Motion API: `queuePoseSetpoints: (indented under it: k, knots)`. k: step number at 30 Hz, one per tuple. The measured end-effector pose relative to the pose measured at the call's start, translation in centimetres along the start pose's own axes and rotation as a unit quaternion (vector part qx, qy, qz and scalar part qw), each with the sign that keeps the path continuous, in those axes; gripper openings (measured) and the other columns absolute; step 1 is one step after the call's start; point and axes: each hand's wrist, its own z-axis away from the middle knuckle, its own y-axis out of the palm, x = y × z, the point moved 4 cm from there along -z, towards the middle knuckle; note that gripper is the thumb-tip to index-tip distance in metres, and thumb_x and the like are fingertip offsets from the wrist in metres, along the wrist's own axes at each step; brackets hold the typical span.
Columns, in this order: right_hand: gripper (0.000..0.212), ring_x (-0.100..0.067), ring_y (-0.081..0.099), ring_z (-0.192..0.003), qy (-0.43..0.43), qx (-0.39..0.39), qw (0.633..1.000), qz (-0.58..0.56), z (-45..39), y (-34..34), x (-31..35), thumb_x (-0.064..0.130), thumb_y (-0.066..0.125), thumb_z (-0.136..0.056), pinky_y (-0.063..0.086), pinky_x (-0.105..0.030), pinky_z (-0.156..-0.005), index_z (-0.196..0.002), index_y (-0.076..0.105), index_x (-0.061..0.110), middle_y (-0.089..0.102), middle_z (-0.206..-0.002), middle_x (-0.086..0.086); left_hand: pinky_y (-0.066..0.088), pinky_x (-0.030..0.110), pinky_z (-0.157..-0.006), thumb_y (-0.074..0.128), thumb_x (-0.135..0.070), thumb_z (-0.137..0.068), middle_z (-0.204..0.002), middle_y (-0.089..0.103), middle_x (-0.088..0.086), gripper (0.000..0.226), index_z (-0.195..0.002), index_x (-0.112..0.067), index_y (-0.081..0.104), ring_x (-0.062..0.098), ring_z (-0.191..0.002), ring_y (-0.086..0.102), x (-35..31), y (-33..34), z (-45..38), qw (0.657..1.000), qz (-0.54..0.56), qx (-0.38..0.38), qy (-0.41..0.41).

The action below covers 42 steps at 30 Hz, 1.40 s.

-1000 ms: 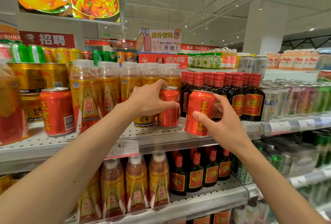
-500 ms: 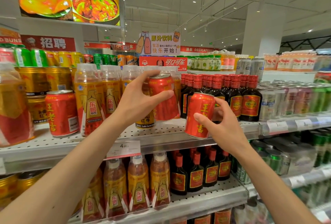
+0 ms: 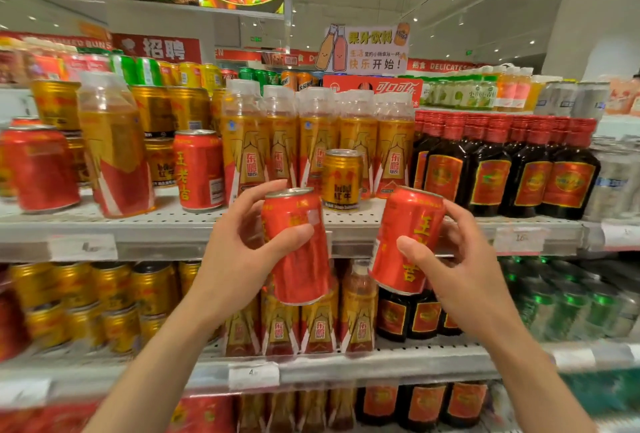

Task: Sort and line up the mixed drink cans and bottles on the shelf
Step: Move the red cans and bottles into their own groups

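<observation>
My left hand (image 3: 239,249) grips a red can (image 3: 298,249) and holds it in the air in front of the shelf edge (image 3: 173,242). My right hand (image 3: 460,270) grips a second red can (image 3: 405,238) with yellow characters, tilted a little, also off the shelf. A small gold can (image 3: 342,179) stands alone on the shelf between them, in front of a row of gold-labelled bottles (image 3: 315,141). Another red can (image 3: 198,169) stands further left on the same shelf, and a blurred one (image 3: 38,169) at the far left.
Dark bottles with red caps (image 3: 491,169) fill the shelf to the right, then silver cans (image 3: 613,176). Stacked gold cans (image 3: 156,110) stand at the back left, with a gold-labelled bottle (image 3: 114,148) in front. The lower shelf (image 3: 346,363) holds gold cans, bottles and green cans.
Both hands have drawn back from the shelf with their red cans, lower and nearer to me. The gold can behind the left one now shows. The view shifted right.
</observation>
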Motion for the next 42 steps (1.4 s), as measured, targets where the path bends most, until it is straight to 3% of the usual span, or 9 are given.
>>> queuePoseSetpoints:
  k: [2, 9, 13, 18, 22, 28, 34, 39, 42]
  knots:
    - [0.086, 0.002, 0.06, -0.114, 0.011, 0.022, 1.0, -0.012, 1.1, 2.0, -0.2, 0.073, 0.072, -0.062, 0.051, -0.043, -0.101, -0.139, 0.042, 0.049, 0.064, -0.122, 0.018, 0.06, 0.042, -0.088, 0.08, -0.052, -0.065, -0.116, 0.072, -0.009, 0.064, -0.125, -0.043, 0.062, 0.013, -0.105, 0.071, 1.3, -1.6, 2.0, 1.0, 0.0, -0.016, -0.021]
    - [0.09, -0.001, 0.055, -0.124, 0.051, 0.079, 0.995, -0.031, 4.4, 10.0, -0.5, 0.074, 0.074, -0.061, 0.05, -0.043, -0.105, -0.14, 0.039, 0.053, 0.059, -0.13, 0.022, 0.054, 0.017, -0.076, 0.079, -0.05, -0.063, -0.11, 0.075, -0.008, 0.065, -0.125, -0.038, 0.065, 0.007, -0.096, 0.072, 4.8, -8.2, 7.4, 0.994, -0.013, -0.086, -0.068]
    - [0.079, 0.007, 0.057, -0.118, 0.065, 0.087, 0.993, -0.051, 6.5, 14.6, 0.3, 0.069, 0.078, -0.064, 0.051, -0.033, -0.101, -0.134, 0.043, 0.058, 0.059, -0.121, 0.034, 0.052, 0.013, -0.075, 0.079, -0.049, -0.061, -0.109, 0.075, -0.009, 0.068, -0.127, -0.036, 0.065, 0.006, -0.096, 0.072, 6.1, -12.8, 9.0, 0.992, -0.013, -0.093, -0.083]
    - [0.075, 0.023, 0.055, -0.105, 0.093, 0.061, 0.992, -0.061, 9.0, 20.8, 3.3, 0.053, 0.078, -0.061, 0.048, -0.02, -0.091, -0.128, 0.043, 0.054, 0.058, -0.121, 0.026, 0.053, 0.013, -0.075, 0.084, -0.044, -0.062, -0.107, 0.075, -0.01, 0.068, -0.126, -0.031, 0.065, 0.004, -0.093, 0.072, 7.0, -20.3, 9.4, 0.992, 0.01, -0.1, -0.078]
    - [0.077, 0.02, 0.057, -0.104, 0.098, 0.038, 0.993, -0.053, 10.8, 25.5, 6.3, 0.046, 0.078, -0.065, 0.05, -0.005, -0.074, -0.134, 0.043, 0.045, 0.058, -0.124, 0.021, 0.052, 0.011, -0.076, 0.085, -0.029, -0.071, -0.109, 0.074, -0.017, 0.061, -0.128, -0.026, 0.064, -0.001, -0.096, 0.07, 7.1, -26.2, 9.2, 0.993, 0.013, -0.091, -0.074]
    - [0.071, 0.023, 0.052, -0.106, 0.106, 0.016, 0.993, -0.039, 13.2, 31.1, 10.2, 0.048, 0.077, -0.07, 0.043, -0.008, -0.078, -0.13, 0.038, 0.054, 0.051, -0.126, 0.028, 0.054, 0.017, -0.079, 0.08, -0.048, -0.066, -0.108, 0.075, -0.008, 0.066, -0.128, -0.034, 0.063, 0.006, -0.095, 0.072, 7.4, -33.4, 9.7, 0.995, 0.022, -0.068, -0.074]
    - [0.066, 0.03, 0.052, -0.095, 0.108, 0.029, 0.992, -0.061, 14.2, 33.3, 12.3, 0.048, 0.076, -0.064, 0.042, -0.01, -0.079, -0.119, 0.04, 0.058, 0.052, -0.117, 0.031, 0.054, 0.015, -0.077, 0.079, -0.049, -0.062, -0.106, 0.076, -0.007, 0.07, -0.128, -0.03, 0.063, 0.007, -0.092, 0.073, 7.3, -36.0, 10.5, 0.994, 0.016, -0.087, -0.07]
    - [0.073, 0.013, 0.055, -0.112, 0.103, 0.045, 0.99, -0.087, 14.2, 34.8, 12.6, 0.053, 0.078, -0.058, 0.044, -0.028, -0.099, -0.121, 0.044, 0.058, 0.056, -0.123, 0.026, 0.056, 0.02, -0.081, 0.079, -0.052, -0.063, -0.114, 0.073, -0.011, 0.066, -0.126, -0.037, 0.064, 0.007, -0.103, 0.071, 6.7, -37.9, 10.9, 0.992, -0.012, -0.1, -0.076]
    - [0.07, 0.009, 0.053, -0.117, 0.094, 0.056, 0.99, -0.089, 14.0, 35.8, 13.2, 0.051, 0.078, -0.058, 0.044, -0.029, -0.099, -0.118, 0.045, 0.062, 0.056, -0.123, 0.025, 0.056, 0.021, -0.081, 0.079, -0.053, -0.063, -0.114, 0.073, -0.011, 0.065, -0.125, -0.04, 0.064, 0.008, -0.103, 0.071, 6.4, -39.2, 11.2, 0.991, -0.027, -0.111, -0.074]
